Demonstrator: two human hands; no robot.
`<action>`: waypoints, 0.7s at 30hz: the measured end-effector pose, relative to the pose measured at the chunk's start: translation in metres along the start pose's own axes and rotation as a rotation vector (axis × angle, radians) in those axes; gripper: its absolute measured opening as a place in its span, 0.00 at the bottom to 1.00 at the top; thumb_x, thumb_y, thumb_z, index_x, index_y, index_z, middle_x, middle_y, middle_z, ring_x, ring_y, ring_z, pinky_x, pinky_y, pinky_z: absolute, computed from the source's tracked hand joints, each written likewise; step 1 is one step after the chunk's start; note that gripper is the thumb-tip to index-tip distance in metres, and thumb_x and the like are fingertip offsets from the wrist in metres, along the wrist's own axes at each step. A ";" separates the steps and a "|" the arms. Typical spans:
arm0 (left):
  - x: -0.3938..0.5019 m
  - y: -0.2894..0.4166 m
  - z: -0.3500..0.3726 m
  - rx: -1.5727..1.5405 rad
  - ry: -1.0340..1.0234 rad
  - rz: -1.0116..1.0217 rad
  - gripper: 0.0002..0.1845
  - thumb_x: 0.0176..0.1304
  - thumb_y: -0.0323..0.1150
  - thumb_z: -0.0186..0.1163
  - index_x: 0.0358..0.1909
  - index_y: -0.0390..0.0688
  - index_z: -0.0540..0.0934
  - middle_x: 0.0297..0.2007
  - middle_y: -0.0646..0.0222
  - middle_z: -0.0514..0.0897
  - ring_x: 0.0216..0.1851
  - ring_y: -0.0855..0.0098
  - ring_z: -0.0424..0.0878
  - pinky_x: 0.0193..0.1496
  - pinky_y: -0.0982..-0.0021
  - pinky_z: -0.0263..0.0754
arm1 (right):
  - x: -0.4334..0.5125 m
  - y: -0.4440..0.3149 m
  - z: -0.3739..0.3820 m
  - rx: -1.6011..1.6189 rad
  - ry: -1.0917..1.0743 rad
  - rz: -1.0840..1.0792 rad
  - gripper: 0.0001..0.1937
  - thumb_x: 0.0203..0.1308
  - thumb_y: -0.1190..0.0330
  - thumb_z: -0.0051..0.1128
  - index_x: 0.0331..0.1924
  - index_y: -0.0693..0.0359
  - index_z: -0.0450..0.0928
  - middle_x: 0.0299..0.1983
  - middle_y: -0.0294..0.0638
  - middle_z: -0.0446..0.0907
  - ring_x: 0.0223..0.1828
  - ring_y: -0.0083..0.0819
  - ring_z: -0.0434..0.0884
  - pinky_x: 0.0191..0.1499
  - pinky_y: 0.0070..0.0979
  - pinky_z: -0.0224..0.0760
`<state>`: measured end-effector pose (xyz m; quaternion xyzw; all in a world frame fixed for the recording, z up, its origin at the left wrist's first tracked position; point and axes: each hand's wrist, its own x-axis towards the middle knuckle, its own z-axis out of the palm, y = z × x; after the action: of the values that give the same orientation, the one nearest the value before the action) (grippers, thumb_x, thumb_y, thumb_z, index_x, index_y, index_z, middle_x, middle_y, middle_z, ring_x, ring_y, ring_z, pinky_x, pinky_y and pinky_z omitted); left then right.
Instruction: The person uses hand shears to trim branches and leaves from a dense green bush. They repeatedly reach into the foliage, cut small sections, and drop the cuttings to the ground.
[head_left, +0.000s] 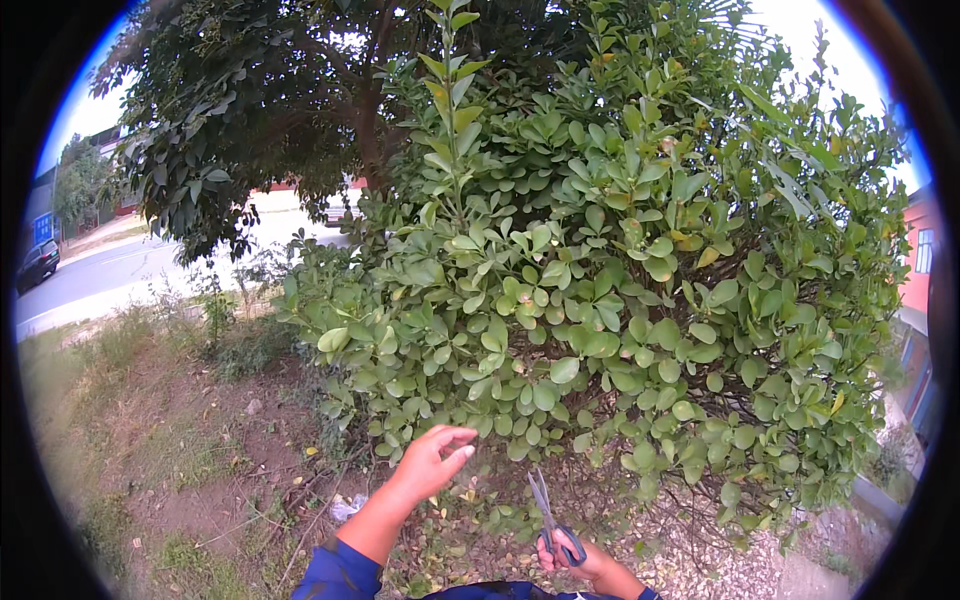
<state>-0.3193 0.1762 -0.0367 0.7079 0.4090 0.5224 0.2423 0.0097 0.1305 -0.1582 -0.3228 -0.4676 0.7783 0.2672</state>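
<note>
A dense green shrub (562, 322) with rounded leaves fills the middle and right of the view. My left hand (437, 461) is at its lower front edge, thumb and fingers apart, with nothing between them; whether the fingertips touch a leaf I cannot tell. Lower and to the right, my right hand (566, 559) grips a pair of scissors (541, 499) by dark handles. Their blades point up toward the shrub's lower leaves and stand slightly apart. One tall leafy shoot (452, 112) rises above the rest of the shrub.
A darker tree (367, 127) stands behind on the left. Fallen leaves (480, 555) cover the ground below the shrub, with crumpled clear plastic (346, 508) near my left forearm. Bare twigs (307, 487) lie on the soil. A road (127, 262) with a dark car (37, 264) runs at far left.
</note>
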 end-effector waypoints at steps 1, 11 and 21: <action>0.020 0.014 -0.014 -0.105 0.171 0.076 0.19 0.60 0.31 0.62 0.53 0.41 0.76 0.45 0.65 0.78 0.43 0.75 0.78 0.44 0.74 0.73 | -0.002 -0.001 0.002 -0.020 -0.018 0.000 0.24 0.69 0.44 0.37 0.44 0.59 0.70 0.30 0.34 0.69 0.32 0.28 0.70 0.37 0.24 0.63; 0.253 0.142 -0.135 -0.165 0.680 0.261 0.44 0.51 0.44 0.69 0.65 0.36 0.59 0.62 0.52 0.67 0.63 0.60 0.66 0.65 0.63 0.60 | -0.001 0.016 0.018 -0.042 -0.033 -0.096 0.22 0.69 0.47 0.41 0.45 0.59 0.72 0.31 0.32 0.73 0.31 0.24 0.75 0.34 0.19 0.64; 0.246 0.138 -0.131 -0.151 0.538 0.253 0.16 0.65 0.41 0.57 0.47 0.40 0.77 0.38 0.74 0.79 0.35 0.80 0.74 0.42 0.77 0.66 | -0.005 0.036 0.023 0.050 0.041 -0.085 0.22 0.69 0.48 0.42 0.46 0.59 0.73 0.30 0.32 0.74 0.31 0.23 0.75 0.35 0.18 0.62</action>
<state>-0.3678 0.2944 0.2469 0.5697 0.3271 0.7459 0.1102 -0.0081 0.0990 -0.1809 -0.3117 -0.4556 0.7709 0.3176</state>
